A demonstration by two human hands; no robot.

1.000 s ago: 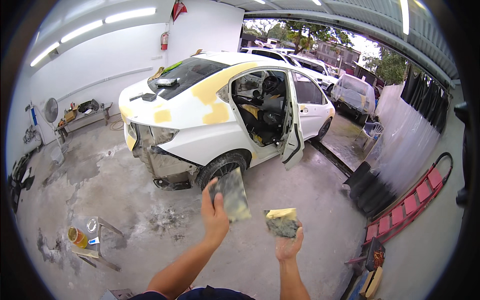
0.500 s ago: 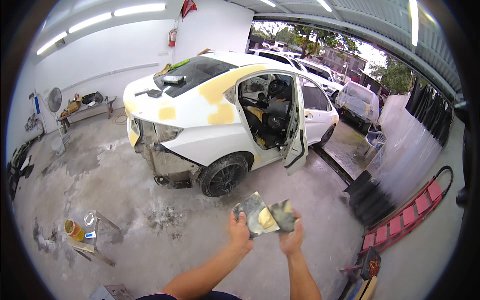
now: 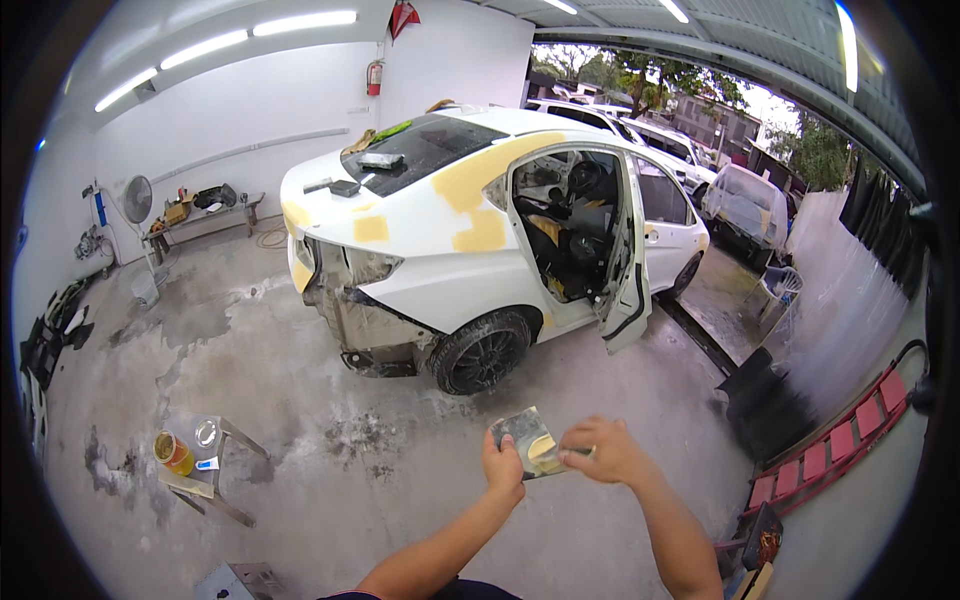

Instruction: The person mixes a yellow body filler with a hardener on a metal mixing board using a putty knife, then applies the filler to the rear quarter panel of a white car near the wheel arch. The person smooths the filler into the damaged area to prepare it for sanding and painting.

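Observation:
My left hand (image 3: 503, 468) holds a flat, stained mixing board (image 3: 514, 427), thumb on top and fingers beneath. A mound of cream-coloured body filler (image 3: 542, 447) sits on the board's right side. My right hand (image 3: 607, 452) is closed on a putty spreader (image 3: 584, 451), turned nearly edge-on at the filler; the fingers cover most of it. Beyond both hands stands a white car (image 3: 420, 275) with yellow filler patches on its rear quarter and its rear bumper off. Its rear door (image 3: 630, 290) stands ajar.
At left, a small stool (image 3: 236, 436) bears a yellow tin (image 3: 173, 454), a round lid (image 3: 206, 432) and a small tube (image 3: 207, 464). A red creeper-like frame (image 3: 815, 460) leans at right. A bench (image 3: 215, 218) and fan (image 3: 137, 200) stand by the far wall.
My right hand has turned over and moved in to the board, bringing the spreader from flat beside it to edge-on at the filler. The whole view has shifted, with the car now further right.

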